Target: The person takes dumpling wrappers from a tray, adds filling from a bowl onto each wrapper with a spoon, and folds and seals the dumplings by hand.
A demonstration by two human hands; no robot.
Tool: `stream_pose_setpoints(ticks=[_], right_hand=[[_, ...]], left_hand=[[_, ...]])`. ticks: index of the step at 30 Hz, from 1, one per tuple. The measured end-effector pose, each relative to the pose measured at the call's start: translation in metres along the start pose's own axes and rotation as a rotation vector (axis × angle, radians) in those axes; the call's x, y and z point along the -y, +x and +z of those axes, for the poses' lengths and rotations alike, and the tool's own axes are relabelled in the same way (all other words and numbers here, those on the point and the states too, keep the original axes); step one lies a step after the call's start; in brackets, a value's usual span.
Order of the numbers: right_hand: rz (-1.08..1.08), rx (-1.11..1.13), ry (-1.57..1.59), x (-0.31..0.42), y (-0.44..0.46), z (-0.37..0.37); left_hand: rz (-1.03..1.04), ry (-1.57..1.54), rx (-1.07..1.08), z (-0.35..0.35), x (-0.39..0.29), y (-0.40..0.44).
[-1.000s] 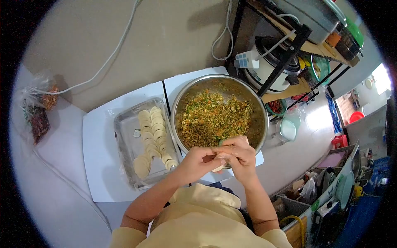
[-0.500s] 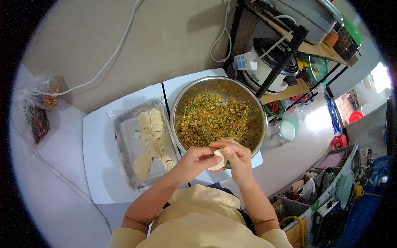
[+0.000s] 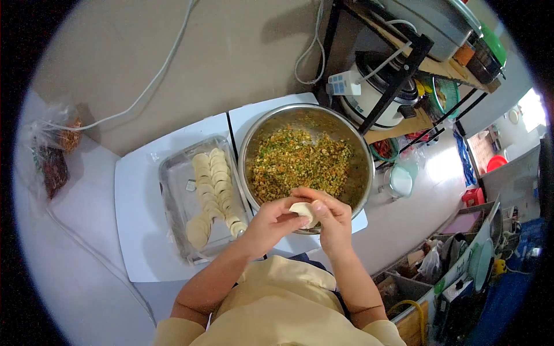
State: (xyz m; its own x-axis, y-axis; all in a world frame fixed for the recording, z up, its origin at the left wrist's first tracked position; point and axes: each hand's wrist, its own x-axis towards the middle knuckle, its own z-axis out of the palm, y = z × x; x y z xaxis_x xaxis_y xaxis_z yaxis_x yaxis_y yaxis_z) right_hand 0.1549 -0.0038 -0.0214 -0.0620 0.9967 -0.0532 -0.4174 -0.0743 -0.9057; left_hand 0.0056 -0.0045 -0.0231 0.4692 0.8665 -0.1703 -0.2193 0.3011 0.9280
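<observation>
A pale dough wrapper (image 3: 304,214) is held between my two hands over the near rim of a large steel bowl (image 3: 244,173). My left hand (image 3: 273,221) pinches its left side, and my right hand (image 3: 333,220) grips it from the right with thumb and fingers. Inside the bowl lies chopped filling (image 3: 300,164) with green and orange bits. Left of the bowl, a clear-lined metal tray (image 3: 179,210) holds overlapping rows of round dough wrappers (image 3: 220,179). Whether filling sits inside the held wrapper cannot be made out.
Tray and bowl stand on a white table (image 3: 135,230) against the wall. A black-framed shelf (image 3: 398,81) with a cooker (image 3: 375,104) rises behind the bowl at right. Plastic bags (image 3: 49,150) hang at far left. Crates (image 3: 404,288) of kitchen items stand at lower right.
The fingers have shifted around the wrapper, which was mostly covered a second ago and now shows as a raised, curved piece between my thumbs. Both hands remain near the bowl's rim.
</observation>
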Motion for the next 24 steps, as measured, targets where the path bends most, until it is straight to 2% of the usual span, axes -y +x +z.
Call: stream_pose_setpoints(ticks=[2,3,5,8,9,11,15,17,18,20,24], right_hand=[[-0.149,0.073,-0.216,-0.003,0.000,-0.001],[-0.149,0.070,-0.217,-0.002,-0.001,-0.002],[-0.205,0.037,-0.491,0.002,-0.003,-0.004],[-0.253,0.094,-0.601,0.000,0.000,-0.007],[-0.254,0.097,-0.602,0.002,0.000,-0.004],[0.065,0.034,0.019,0.008,-0.001,0.002],[-0.073,0.049,-0.054,0.001,-0.004,0.002],[-0.169,0.048,-0.313,0.000,-0.005,0.004],[-0.168,0.049,-0.314,-0.001,-0.007,0.003],[-0.279,0.006,-0.505,-0.003,-0.008,0.002],[-0.204,0.049,-0.472,0.003,-0.006,0.000]], left_hand=[[0.003,-0.031,-0.022,0.003,-0.001,-0.001],[0.001,-0.032,-0.020,0.004,-0.001,-0.001],[-0.031,0.020,0.052,0.004,0.000,-0.001],[-0.074,0.112,0.020,0.002,-0.001,-0.002],[-0.072,0.111,0.018,0.002,0.000,-0.002],[-0.017,0.024,-0.026,0.000,0.003,-0.002],[-0.007,-0.062,-0.101,0.006,-0.004,-0.004],[0.029,-0.045,-0.062,0.007,-0.005,-0.004],[0.029,-0.046,-0.062,0.007,-0.005,-0.004],[-0.017,-0.103,-0.033,0.007,-0.004,-0.005],[-0.003,-0.043,-0.082,0.003,-0.017,-0.012]])
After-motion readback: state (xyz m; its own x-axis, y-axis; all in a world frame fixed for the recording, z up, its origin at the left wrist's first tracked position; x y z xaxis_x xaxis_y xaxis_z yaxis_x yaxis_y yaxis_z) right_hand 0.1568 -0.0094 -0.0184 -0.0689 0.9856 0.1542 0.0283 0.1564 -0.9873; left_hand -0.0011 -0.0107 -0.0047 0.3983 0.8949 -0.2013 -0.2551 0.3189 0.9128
